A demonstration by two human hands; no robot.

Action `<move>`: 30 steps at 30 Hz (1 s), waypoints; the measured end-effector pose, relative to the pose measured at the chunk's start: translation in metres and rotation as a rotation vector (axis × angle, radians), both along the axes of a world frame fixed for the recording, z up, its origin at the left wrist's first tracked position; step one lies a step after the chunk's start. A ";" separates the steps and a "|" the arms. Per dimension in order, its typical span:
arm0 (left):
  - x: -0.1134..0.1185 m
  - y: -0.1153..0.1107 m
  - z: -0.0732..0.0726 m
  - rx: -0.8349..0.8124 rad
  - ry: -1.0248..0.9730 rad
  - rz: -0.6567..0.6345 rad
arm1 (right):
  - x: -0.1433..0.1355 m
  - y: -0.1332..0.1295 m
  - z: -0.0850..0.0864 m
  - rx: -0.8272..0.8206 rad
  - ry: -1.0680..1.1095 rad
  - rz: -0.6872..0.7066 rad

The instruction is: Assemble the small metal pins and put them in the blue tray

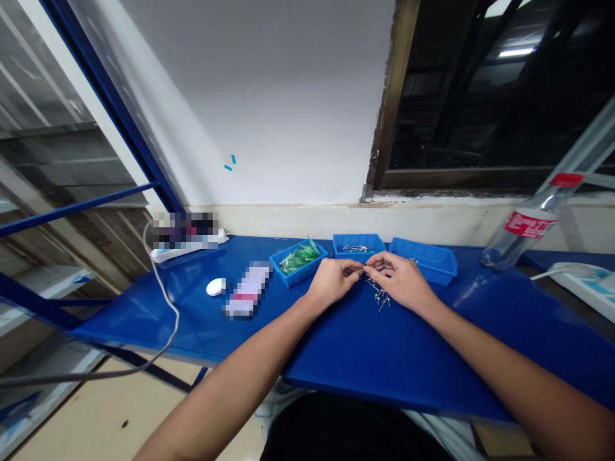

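My left hand (335,280) and my right hand (396,280) meet fingertip to fingertip over the blue table, both pinched around something too small to make out. Just below the fingers lies a loose pile of small metal pieces (382,298), like pins or rivets. Behind my hands a blue bin (358,238) holds more thin metal pieces. Another blue bin (439,264), behind my right hand, shows a small piece at its left end. Left of my left hand, a third blue bin (300,275) holds green plastic packets (300,257).
A blurred flat object (248,289) and a white round case (216,286) lie at left. A cable (175,320) hangs from the power strip (189,248) over the table edge. At right stand a red-capped bottle (526,224) and a white strip (589,285).
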State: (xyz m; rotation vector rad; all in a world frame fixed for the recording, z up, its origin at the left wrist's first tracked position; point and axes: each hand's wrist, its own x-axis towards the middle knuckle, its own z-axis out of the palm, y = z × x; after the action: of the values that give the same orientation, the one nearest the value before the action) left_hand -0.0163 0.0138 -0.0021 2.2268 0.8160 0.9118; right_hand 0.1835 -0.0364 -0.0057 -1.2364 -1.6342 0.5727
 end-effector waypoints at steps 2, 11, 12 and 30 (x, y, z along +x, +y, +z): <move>0.000 -0.001 0.001 0.042 0.018 -0.015 | -0.001 0.001 -0.001 -0.024 0.047 0.006; 0.002 -0.004 0.004 -0.015 -0.138 -0.036 | 0.001 0.004 -0.007 -0.021 0.023 0.053; 0.002 -0.004 0.005 -0.022 -0.149 -0.038 | 0.002 0.004 -0.007 -0.003 -0.007 0.056; 0.006 -0.020 0.008 0.315 0.196 -0.301 | 0.044 0.009 0.014 0.318 -0.620 -0.347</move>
State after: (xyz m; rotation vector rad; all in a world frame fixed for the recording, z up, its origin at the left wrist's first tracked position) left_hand -0.0104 -0.0059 0.0058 2.6552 0.4203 0.7225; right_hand 0.2277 -0.0278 0.0081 -1.4899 -1.8477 -0.3141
